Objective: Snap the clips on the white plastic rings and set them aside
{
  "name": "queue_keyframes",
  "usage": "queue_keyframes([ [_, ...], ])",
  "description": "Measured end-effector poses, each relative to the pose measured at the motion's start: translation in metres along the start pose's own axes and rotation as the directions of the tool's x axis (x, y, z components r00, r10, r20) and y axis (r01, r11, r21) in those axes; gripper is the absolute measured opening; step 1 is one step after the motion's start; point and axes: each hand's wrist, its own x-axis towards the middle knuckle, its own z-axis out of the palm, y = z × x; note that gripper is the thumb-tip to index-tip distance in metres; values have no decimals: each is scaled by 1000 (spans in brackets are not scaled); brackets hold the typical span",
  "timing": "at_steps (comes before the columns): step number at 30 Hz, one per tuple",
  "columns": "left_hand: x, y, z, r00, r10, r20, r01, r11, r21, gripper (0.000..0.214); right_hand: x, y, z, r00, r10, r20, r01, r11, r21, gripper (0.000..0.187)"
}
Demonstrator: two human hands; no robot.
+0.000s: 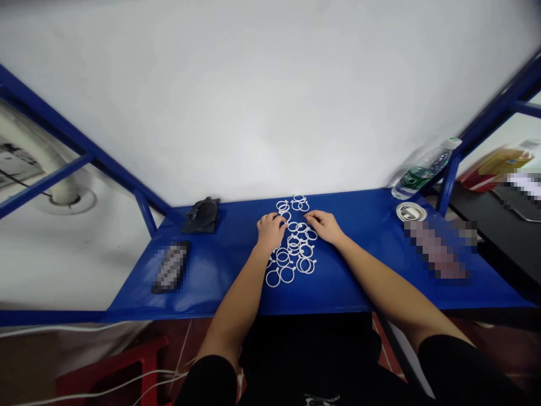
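Observation:
Many white plastic rings (287,274), each with a small tab like a curtain ring's, lie loosely spread and partly overlapping on the blue table (228,282). My left hand (270,231) rests palm down at the left side of the rings, fingers bent but apart, covering some of them. Across from it, my right hand (324,225) is at the right side, thumb and fingertips close together beside the upper rings. Whether a ring is between those fingertips is too small to tell. A smaller group of rings (299,198) lies beyond both hands, near the wall.
A crumpled black bag (203,215) and a blurred dark-edged object (171,267) lie on the left. To the right are a water bottle (425,169), a white roll (411,212) and a pixelated object (439,251). Blue frame bars (146,211) flank the table; a white wall (262,101) stands behind.

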Motion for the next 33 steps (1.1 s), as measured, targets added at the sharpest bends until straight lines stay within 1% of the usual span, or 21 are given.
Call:
queue_keyframes([
  [2,0,0,2,999,16,-47,-17,1000,-21,10,-1,0,2,1000,-19,18,19,1000,-14,26],
  [5,-2,2,3,985,62,-159,-74,995,-69,9,-3,-4,4,997,-75,11,75,997,-27,25],
  [8,-5,8,0,952,143,-269,-181,976,-123,8,-6,-9,4,991,-137,-10,137,990,-23,27],
  [10,-8,14,-4,927,203,-316,-261,953,-152,6,-8,-15,4,982,-188,-3,188,982,-17,28],
  [14,-13,24,-11,894,321,-312,-393,897,-203,14,-11,-26,3,952,-306,23,307,951,-34,25],
  [16,-15,27,-13,881,364,-302,-436,873,-220,19,-12,-31,2,943,-332,1,332,942,-52,24],
  [18,-15,28,-13,866,393,-309,-469,853,-228,21,-12,-34,1,943,-331,-29,329,942,-65,23],
  [21,-14,28,-11,855,392,-341,-482,842,-240,20,-12,-38,-1,939,-341,-38,338,939,-61,20],
  [28,-14,25,-4,874,272,-402,-392,884,-254,7,-12,-43,0,915,-404,3,404,914,-47,19],
  [30,-14,25,-4,868,275,-414,-401,880,-255,5,-12,-43,0,911,-412,2,412,910,-46,19],
  [33,-14,25,-5,857,314,-409,-434,867,-243,7,-13,-42,0,913,-409,4,409,911,-49,21],
])
